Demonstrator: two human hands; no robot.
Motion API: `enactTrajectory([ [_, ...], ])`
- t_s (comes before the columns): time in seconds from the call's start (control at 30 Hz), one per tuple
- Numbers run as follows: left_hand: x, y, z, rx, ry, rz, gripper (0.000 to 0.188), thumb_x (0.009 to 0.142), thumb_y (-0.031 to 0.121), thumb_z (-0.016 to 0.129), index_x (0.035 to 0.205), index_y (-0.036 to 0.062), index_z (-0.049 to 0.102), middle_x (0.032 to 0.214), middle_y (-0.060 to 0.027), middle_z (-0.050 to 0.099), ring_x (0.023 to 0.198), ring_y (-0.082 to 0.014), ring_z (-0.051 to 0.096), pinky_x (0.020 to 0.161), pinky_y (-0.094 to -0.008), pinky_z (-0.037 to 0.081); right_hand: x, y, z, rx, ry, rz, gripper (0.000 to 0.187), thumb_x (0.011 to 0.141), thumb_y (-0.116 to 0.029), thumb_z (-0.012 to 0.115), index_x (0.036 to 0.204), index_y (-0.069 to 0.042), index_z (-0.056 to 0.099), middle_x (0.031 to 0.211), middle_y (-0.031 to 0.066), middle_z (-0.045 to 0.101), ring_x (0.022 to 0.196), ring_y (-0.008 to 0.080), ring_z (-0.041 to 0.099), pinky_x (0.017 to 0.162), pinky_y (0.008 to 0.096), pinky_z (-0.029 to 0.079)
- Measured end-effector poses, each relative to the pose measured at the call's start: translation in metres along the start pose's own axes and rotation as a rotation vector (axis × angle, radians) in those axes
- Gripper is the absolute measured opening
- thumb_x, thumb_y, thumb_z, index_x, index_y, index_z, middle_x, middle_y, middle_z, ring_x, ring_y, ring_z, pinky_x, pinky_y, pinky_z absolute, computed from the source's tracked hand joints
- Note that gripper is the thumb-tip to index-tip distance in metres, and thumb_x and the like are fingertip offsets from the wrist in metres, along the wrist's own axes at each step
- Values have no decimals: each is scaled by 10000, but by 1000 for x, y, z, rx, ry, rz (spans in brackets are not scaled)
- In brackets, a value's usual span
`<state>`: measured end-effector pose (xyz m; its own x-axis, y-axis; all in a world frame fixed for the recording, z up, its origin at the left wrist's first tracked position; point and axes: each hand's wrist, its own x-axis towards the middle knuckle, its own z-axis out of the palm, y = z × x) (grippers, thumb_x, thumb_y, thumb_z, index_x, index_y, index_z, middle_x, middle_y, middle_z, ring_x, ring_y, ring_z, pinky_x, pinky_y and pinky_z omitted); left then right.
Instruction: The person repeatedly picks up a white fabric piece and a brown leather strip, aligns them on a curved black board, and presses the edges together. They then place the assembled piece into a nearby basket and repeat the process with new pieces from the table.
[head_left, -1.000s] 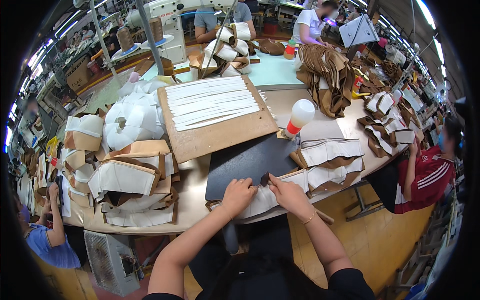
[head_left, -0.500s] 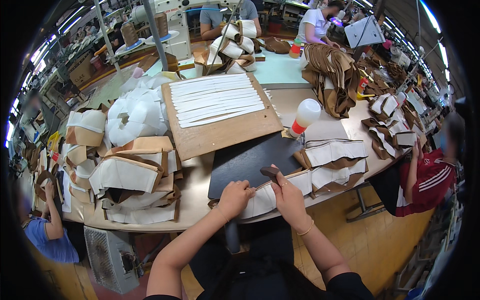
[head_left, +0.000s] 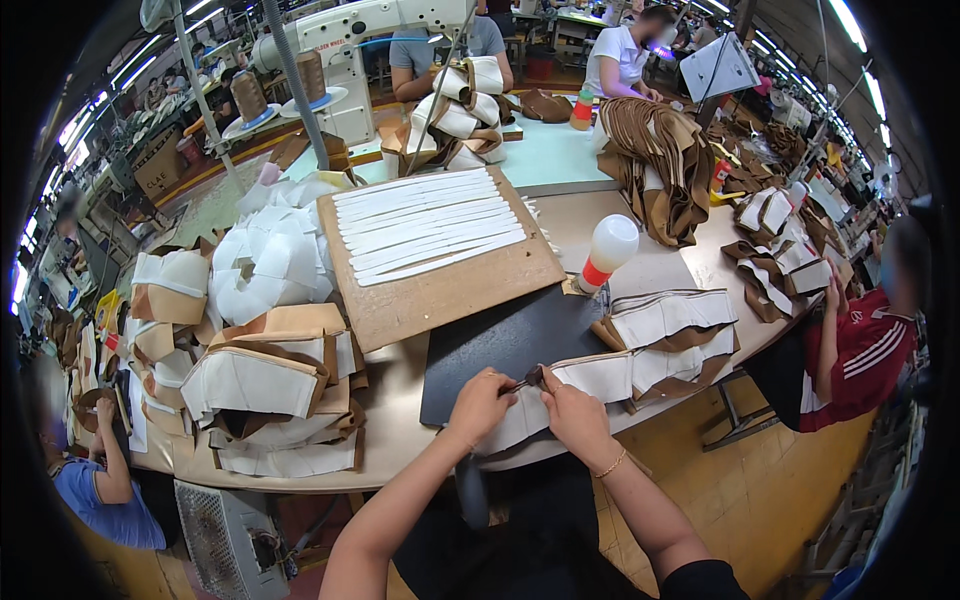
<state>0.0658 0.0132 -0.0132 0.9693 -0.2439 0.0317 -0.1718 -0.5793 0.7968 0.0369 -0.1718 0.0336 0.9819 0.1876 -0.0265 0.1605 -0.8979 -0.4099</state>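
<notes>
At the table's near edge, my left hand [head_left: 482, 405] pinches the upper edge of a white-lined brown leather piece [head_left: 598, 377]. My right hand [head_left: 577, 415] is closed around a small dark brown tool with a rounded end [head_left: 534, 376]; its handle is hidden and its exact kind is unclear. The tool's end meets the leather's edge close to my left fingertips. Beneath the work lies a black board [head_left: 468, 352]. Joined to the piece, more white-lined leather pieces [head_left: 672, 320] are folded in a stack at the right.
A wooden board [head_left: 430, 305] with white strips overlaps the black one. Behind it stands a white bottle with a red band [head_left: 608, 250]. Leather stacks [head_left: 262, 378] and white pieces [head_left: 275, 255] crowd the left. Brown pieces [head_left: 655, 150] hang farther back. Co-workers sit on both sides.
My right hand has lowered the dark tool onto the leather's edge, beside my left fingertips. My left hand has shifted slightly right and still pinches the leather.
</notes>
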Motion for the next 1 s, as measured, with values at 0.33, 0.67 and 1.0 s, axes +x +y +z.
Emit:
enactTrajectory([
  [0.33,-19,-7,8,377,132,271,162,853,195,682,955,85,745,907,-75,635,879,-261,620,758,-384,478,-5,-11,3,-18,-73,5,471,977,-250,538,1439,-175,482,860,165,678,745,378,671,665,488,537],
  [0.67,-33,-7,0,468,156,323,120,866,188,668,896,102,746,874,-32,622,832,-218,604,729,-362,449,-2,-26,-1,300,381,-98,478,979,-225,542,1449,-175,471,841,148,674,748,354,669,641,451,534],
  [1.0,-36,-6,-1,384,141,215,156,849,175,685,952,74,746,888,-61,619,851,-237,612,760,-362,470,-13,-28,5,133,-2,-20,453,974,-187,549,1424,-157,502,939,166,679,823,367,662,699,447,524],
])
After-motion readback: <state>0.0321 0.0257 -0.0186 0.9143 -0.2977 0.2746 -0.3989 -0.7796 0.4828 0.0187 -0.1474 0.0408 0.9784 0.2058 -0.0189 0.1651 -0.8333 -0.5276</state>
